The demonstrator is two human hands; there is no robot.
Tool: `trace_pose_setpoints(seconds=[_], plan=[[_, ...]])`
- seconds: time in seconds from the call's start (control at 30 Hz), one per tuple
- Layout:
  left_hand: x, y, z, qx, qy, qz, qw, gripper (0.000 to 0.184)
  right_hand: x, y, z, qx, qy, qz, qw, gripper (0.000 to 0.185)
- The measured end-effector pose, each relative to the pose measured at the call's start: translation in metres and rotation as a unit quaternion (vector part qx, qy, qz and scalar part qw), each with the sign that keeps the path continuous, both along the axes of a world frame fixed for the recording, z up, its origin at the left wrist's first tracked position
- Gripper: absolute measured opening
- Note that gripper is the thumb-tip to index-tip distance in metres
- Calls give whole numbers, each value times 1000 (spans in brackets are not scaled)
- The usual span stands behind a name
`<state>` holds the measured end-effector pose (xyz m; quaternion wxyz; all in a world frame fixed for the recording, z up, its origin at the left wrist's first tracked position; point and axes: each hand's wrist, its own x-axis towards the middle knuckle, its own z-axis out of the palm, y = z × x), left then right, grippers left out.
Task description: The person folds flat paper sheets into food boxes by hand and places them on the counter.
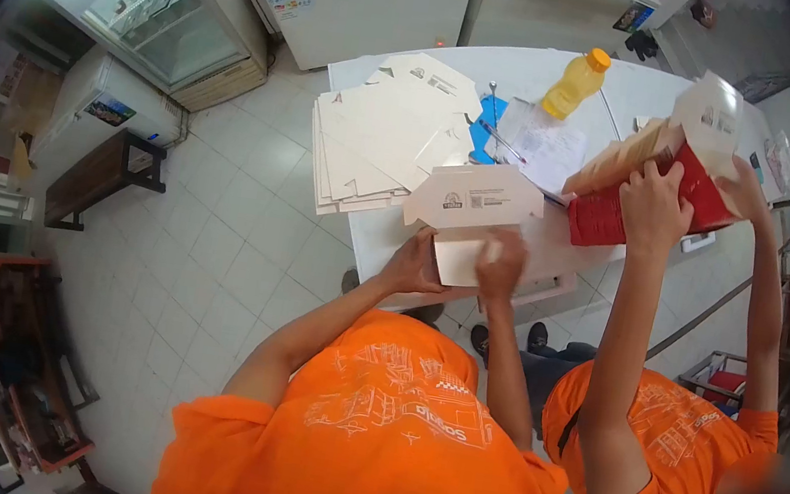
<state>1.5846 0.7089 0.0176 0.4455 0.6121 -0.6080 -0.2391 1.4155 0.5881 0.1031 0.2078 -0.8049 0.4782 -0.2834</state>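
A partly folded carton (474, 203) with a printed white flap stands at the table's front edge. My left hand (416, 262) grips its left side, fingers wrapped round the edge. On the carton's right side is my right hand (502, 262), smeared by motion, its fingers hard to make out. Flat white carton sheets (371, 132) lie stacked to the left behind it. Behind the carton are papers (545, 147), a pen (503, 141) and a blue item (485, 128).
A co-worker in orange (653, 425) at the right holds red and cream cartons (613, 202) over the table (349, 69). A yellow bottle (575, 83) stands towards the back. Freezers (374, 1) are beyond the table, a dark bench (112, 177) at the left.
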Motion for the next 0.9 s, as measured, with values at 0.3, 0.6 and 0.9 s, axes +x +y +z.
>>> trace_pose_setpoints(seconds=[0.3, 0.6, 0.9], plan=[[31, 5, 22, 98, 66, -77, 990, 95, -38, -55, -73, 208, 39, -98, 972, 62], [50, 12, 45, 87, 29, -72, 993, 98, -36, -39, -66, 154, 69, -165, 972, 56], [196, -51, 25, 51, -325, 79, 941, 85, -52, 26, -51, -66, -55, -280, 956, 27]])
